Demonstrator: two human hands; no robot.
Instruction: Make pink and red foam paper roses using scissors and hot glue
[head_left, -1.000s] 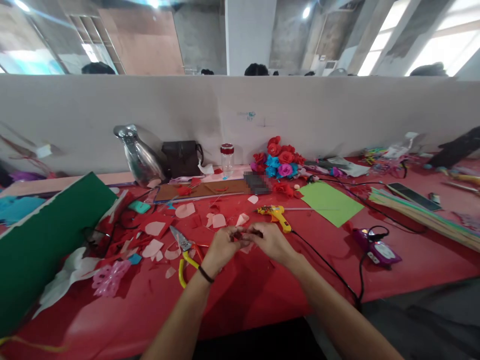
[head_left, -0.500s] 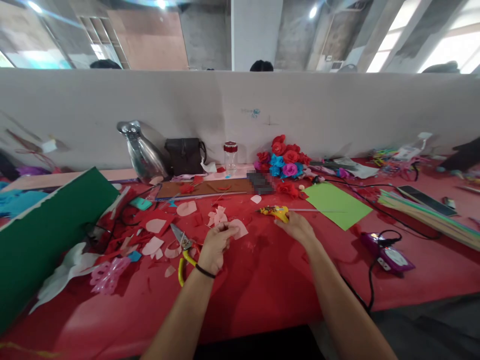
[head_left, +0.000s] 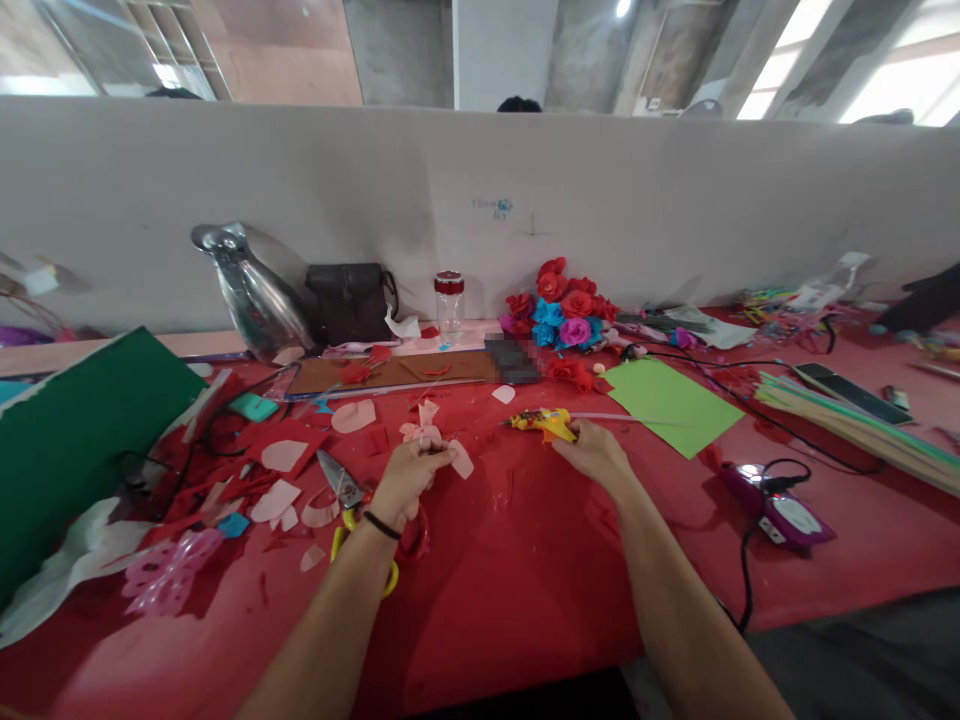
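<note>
The left hand (head_left: 405, 478) pinches a pale-pink, rounded paper petal (head_left: 462, 461) over the glossy red tabletop (head_left: 510, 580); the right hand (head_left: 595, 455) grasps a yellow, pistol-shaped glue gun (head_left: 546, 421) by its handle. Steel-bladed, yellow-handled scissors (head_left: 341, 480) lie beside the left hand, partly hidden.

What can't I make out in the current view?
Head view: yellow plastic glue gun, handle partly hidden by the right hand's grip.
Head view: pale pink petal-shaped piece, pinched end covered by the left hand's grip.
Head view: green rectangular board, cut off by the left edge.
Head view: blue handwriting on the grey partition, too small to read.
</note>
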